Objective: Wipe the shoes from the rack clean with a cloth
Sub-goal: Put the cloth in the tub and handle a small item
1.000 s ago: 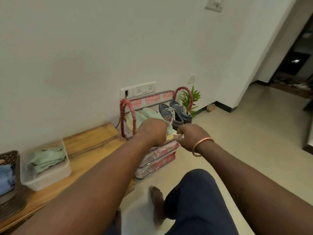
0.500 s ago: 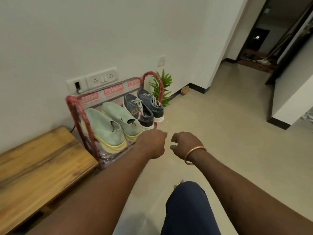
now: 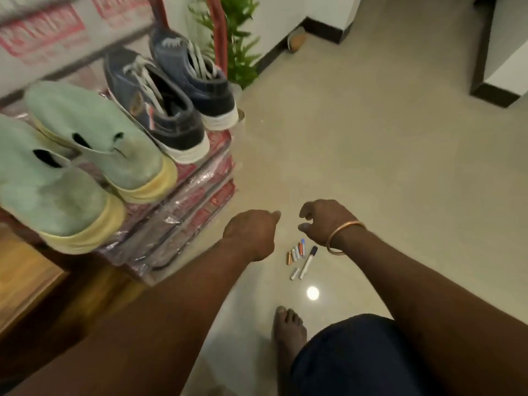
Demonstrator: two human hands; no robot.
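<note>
A pair of mint-green slip-on shoes (image 3: 85, 144) with yellow soles sits on the top shelf of the red, plastic-wrapped shoe rack (image 3: 200, 195) at the left. Beside them stands a pair of dark blue lace-up sneakers (image 3: 168, 101) with white soles. My left hand (image 3: 251, 232) hangs over the floor just right of the rack, fingers curled, holding nothing. My right hand (image 3: 325, 221), with a copper bangle at the wrist, hovers close beside it, fingers loosely bent and empty. No cloth is in view.
Several small markers and batteries (image 3: 300, 257) lie on the beige tiled floor under my hands. My bare foot (image 3: 288, 330) and knee are below them. A wooden bench (image 3: 25, 281) adjoins the rack on the left, a green plant (image 3: 237, 44) stands behind it.
The view has dropped and moved closer to the rack. Both hands have come away from the green shoes and lowered over the floor, still empty.
</note>
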